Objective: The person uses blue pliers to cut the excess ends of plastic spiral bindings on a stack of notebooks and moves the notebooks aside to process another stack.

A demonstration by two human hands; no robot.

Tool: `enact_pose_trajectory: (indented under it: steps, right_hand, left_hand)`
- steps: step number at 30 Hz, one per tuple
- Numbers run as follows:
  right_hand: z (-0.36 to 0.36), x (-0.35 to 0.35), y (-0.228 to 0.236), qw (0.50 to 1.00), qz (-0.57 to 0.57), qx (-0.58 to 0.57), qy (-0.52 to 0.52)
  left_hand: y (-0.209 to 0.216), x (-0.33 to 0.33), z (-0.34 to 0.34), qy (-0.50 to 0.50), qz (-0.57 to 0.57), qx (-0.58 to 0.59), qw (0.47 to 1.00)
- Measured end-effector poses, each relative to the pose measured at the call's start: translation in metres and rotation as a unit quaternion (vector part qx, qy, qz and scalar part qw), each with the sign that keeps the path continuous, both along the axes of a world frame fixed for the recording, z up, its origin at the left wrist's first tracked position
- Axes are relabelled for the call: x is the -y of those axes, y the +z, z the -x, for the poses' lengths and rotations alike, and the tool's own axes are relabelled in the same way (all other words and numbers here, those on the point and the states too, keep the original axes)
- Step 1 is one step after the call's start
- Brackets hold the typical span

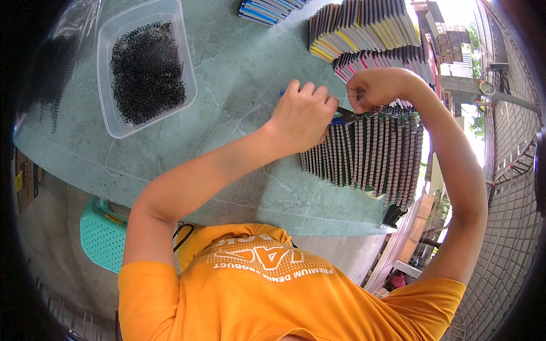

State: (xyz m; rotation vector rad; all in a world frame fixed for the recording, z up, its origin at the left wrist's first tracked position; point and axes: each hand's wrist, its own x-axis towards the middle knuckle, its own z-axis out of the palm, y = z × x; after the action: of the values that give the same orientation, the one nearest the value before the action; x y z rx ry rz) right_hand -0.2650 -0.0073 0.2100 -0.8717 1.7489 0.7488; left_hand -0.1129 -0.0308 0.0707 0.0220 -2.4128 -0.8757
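My left hand (304,116) is closed around pliers (344,117) with blue handles and dark jaws. The jaws meet the far end of a row of spiral-bound notebooks (364,156), whose dark coil spines face up. Just right of the jaws, my right hand (380,90) bends over the same end of the row, thumb and fingers pinched together. Whatever lies in that pinch is too small to make out. Part of the pliers' handles is covered by my left fingers.
A clear plastic tub (104,91) of black spiral coils (148,74) stands at the table's left. More coils (57,68) lie in plastic beside it. Notebooks with yellow edges (367,31), pink edges (355,67) and blue edges (270,10) stand at the back. A turquoise stool (102,233) is below the table.
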Motion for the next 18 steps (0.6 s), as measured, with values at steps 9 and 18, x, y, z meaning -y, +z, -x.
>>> enact_pose_trajectory:
  steps: [9,18]
  right_hand:
    - [0.002,0.000,0.005,0.999,0.000,0.010,-0.052]
    - [-0.001,0.003,0.006,0.998,0.006,0.012,-0.062]
  left_hand:
    - [-0.002,0.003,-0.007,0.011,-0.044,-0.025,0.999]
    - [0.014,-0.004,0.001,0.003,0.028,0.005,1.000]
